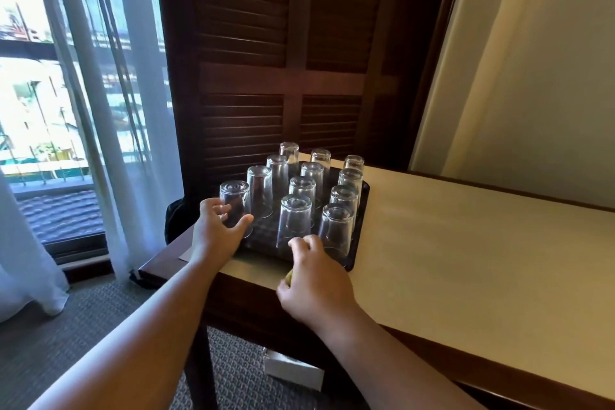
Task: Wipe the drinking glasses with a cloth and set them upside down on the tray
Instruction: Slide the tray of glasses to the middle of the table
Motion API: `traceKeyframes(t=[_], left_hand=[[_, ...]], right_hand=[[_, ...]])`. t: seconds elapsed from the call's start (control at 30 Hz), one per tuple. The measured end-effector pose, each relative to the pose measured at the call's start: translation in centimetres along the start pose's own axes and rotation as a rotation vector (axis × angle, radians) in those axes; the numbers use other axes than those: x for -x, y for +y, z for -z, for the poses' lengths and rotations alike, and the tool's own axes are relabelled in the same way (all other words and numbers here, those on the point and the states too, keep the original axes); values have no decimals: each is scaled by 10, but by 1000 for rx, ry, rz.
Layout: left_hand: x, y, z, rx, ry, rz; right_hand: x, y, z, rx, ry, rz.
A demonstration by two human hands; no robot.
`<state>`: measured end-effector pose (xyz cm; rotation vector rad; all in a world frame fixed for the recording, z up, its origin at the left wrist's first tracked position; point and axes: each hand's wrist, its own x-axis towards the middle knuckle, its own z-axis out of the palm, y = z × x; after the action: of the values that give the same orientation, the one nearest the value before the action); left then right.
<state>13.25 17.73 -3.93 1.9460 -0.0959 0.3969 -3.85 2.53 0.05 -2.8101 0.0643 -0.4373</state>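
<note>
left hand [216, 226] curls thumb and fingers round near-left glass [234, 198], upside down on tray [361, 226] among the rest; right hand [316, 276] bunched on yellow cloth [289, 275] at tray front; glass likely light, slick, breakable; grip mid-wall, not rim

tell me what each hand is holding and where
The left hand grips the front-left glass round its lower half. The right hand holds a yellow cloth bunched in its palm.
</note>
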Motion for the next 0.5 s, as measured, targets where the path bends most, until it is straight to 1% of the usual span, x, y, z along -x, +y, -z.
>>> traceKeyframes(t=[0.07,0.27,0.37,0.5], left_hand=[[0,0,1,-2,-7,-1],[3,0,0,-25,-28,4],[3,2,1,-42,-45,7],[8,3,7,-25,-64,2]], right_hand=[[-9,-10,-3,44,-89,-79],[-20,-18,-4,101,-160,-118],[-17,-19,-3,135,-146,-102],[-7,-14,-1,216,-79,-69]])
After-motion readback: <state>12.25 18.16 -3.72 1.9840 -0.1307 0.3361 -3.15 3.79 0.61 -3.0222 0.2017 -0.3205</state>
